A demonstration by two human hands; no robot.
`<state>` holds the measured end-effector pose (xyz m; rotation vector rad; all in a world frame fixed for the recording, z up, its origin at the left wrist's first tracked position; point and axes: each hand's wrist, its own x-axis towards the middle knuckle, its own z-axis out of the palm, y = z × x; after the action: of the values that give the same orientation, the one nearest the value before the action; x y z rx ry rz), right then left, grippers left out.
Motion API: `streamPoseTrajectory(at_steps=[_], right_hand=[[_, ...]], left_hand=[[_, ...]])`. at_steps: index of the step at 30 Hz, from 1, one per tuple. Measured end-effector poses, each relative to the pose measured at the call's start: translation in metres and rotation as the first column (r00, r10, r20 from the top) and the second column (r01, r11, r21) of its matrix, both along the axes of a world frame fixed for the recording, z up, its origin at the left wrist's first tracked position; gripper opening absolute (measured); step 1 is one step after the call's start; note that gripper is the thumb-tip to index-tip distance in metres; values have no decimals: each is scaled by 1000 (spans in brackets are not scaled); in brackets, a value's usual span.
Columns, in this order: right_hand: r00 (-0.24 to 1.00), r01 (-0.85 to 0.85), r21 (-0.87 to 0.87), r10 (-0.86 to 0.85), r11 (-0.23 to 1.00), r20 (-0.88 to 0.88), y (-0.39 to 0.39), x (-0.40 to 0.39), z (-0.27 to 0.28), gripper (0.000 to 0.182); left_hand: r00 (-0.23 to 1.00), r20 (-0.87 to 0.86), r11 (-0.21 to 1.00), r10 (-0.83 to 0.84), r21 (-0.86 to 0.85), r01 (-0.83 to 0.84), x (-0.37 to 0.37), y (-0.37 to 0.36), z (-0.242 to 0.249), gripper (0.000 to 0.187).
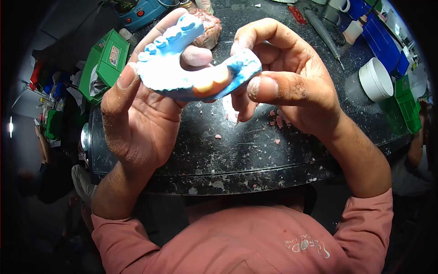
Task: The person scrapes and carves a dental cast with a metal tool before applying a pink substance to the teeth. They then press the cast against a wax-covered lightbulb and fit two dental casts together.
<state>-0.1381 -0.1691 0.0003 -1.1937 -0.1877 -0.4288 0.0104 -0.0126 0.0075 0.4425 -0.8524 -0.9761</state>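
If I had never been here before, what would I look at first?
Probably the pale blue model of teeth shining up near the top, held between the left hand and right hand, with yellowish teeth on its near side. Then perhaps the bright green box on the left, and the round white tub toward the right of the dark table.

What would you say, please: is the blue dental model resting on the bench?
No, the left hand holds the blue dental model above the bench, with the right hand at one end.
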Motion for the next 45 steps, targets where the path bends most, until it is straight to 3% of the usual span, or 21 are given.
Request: streamPoseTrajectory(at_steps=[6,9,13,16,17,18,19,20,23,26,30,31,32,33,35,36,39,41,42,44,45], right_hand=[[1000,17,0,-17,1000,2,0,0,-1,47],[1000,7,-3,-7,1000,-8,0,0,-2,48],[1000,-5,36,6,999,-23,0,-1,-1,50],[1000,27,-79,-28,997,-11,-2,0,-3,51],[1000,2,-90,-5,996,-31,-5,1,-3,53],[998,-22,-100,17,995,-52,-7,2,-3,59],[986,-73,-83,60,994,-153,-9,2,0,79],[961,-54,30,60,998,-271,-8,3,2,89],[859,-269,245,347,932,-376,-12,3,-3,91],[810,-164,268,285,949,-513,-2,3,9,78],[877,-250,383,376,889,-300,-17,6,-7,64],[932,-148,327,243,933,-270,-16,8,-5,63],[969,-30,278,96,960,-227,-17,9,-4,62],[979,-76,383,142,921,-146,-17,9,-4,60],[988,-42,381,95,924,-122,-18,10,-7,59],[994,-8,385,51,923,-101,-18,11,-8,58],[995,-2,418,46,908,-94,-18,9,-3,59],[994,-46,456,87,889,-70,-16,9,0,59],[994,-37,458,79,888,-73,-14,8,2,59],[995,-32,455,71,890,-70,-12,6,3,59],[995,-45,422,76,906,-57,-12,5,0,59]], left_hand=[[992,-124,1000,-17,-25,14,-4,7,2,72],[999,-22,1000,30,-7,-30,-2,6,1,75],[995,-90,999,53,0,-53,-4,5,2,77],[999,35,1000,11,-17,-10,4,6,2,75],[978,187,991,95,72,-110,8,9,2,74],[927,339,964,161,146,-221,10,11,3,73],[927,338,964,162,147,-222,9,9,4,73],[894,410,946,180,177,-271,8,5,5,70],[762,625,909,170,200,-366,12,0,3,62],[682,720,912,128,185,-366,4,1,8,52],[378,874,840,306,-61,-539,31,0,15,35],[271,924,815,269,-68,-575,48,1,20,36],[369,921,796,124,130,-591,50,8,22,52],[207,978,790,-4,130,-600,57,14,23,61],[-78,970,795,-231,143,-590,74,26,16,84],[-50,934,767,-354,259,-587,72,24,20,82],[-62,872,663,-486,322,-675,74,17,24,75],[438,848,681,-298,511,-524,76,16,21,62],[431,881,738,-194,421,-527,78,15,21,53],[636,766,777,-88,452,-437,74,10,22,53],[795,603,811,-67,497,-309,75,7,18,54]])
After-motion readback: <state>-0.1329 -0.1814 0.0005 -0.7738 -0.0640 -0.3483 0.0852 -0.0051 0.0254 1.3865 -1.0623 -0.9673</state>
